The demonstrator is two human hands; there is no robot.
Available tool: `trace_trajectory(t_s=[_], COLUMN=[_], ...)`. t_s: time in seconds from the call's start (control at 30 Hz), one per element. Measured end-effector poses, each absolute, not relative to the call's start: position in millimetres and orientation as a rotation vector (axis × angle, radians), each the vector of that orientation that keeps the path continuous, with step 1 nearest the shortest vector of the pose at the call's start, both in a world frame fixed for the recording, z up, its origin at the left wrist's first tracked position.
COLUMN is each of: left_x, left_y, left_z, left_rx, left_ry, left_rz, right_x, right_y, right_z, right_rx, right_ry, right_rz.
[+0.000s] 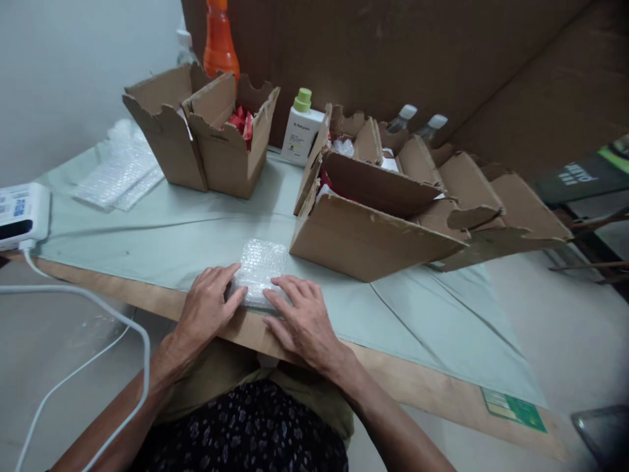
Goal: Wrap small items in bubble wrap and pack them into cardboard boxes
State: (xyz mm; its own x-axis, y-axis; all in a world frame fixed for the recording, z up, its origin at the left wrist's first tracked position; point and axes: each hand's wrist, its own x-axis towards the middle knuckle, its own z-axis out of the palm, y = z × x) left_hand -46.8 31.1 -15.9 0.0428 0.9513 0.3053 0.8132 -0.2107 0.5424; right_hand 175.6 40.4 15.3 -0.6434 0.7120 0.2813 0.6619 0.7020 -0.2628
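A small pad of clear bubble wrap (263, 262) lies flat near the front edge of the table, between my two hands. My left hand (209, 298) rests at its left edge, with thumb and forefinger apart and the fingertips against the plastic. On the right side, my right hand (304, 314) has its fingers spread, and the fingertips touch the pad's lower right part. Neither hand is closed around it. Whether anything is wrapped inside the pad, I cannot tell.
Cardboard boxes (383, 229) stand close at the right, and two more cardboard boxes (221, 151) at the back left. Flat bubble wrap sheets (120, 170) lie beside them. A white bottle (301, 134) stands behind. A white cable (142, 341) loops past my left forearm.
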Motion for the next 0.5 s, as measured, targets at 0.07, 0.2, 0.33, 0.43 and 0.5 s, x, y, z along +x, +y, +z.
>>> trace_trajectory(t_s=[0.07,0.2,0.33,0.43,0.5], left_x=[-46,-47,-47,-42,-38], left_y=[30,12,14,34,44], left_z=[-16,-11,-9,-11,-12], left_rx=[2.104,2.189,2.134,2.088,2.052], left_ry=[1.852,1.627,1.535,1.65,1.715], left_rz=[0.959,1.073,0.972,0.929,0.979], right_x=[172,173,179,178,175], right_y=[46,55,50,45,45], right_z=[13,15,21,22,20], right_rx=[-1.038,-1.082,-1.158,-1.231,-1.222], right_ry=[-2.63,-2.554,-2.477,-2.515,-2.576], right_rz=[0.213,0.448,0.557,0.294,0.18])
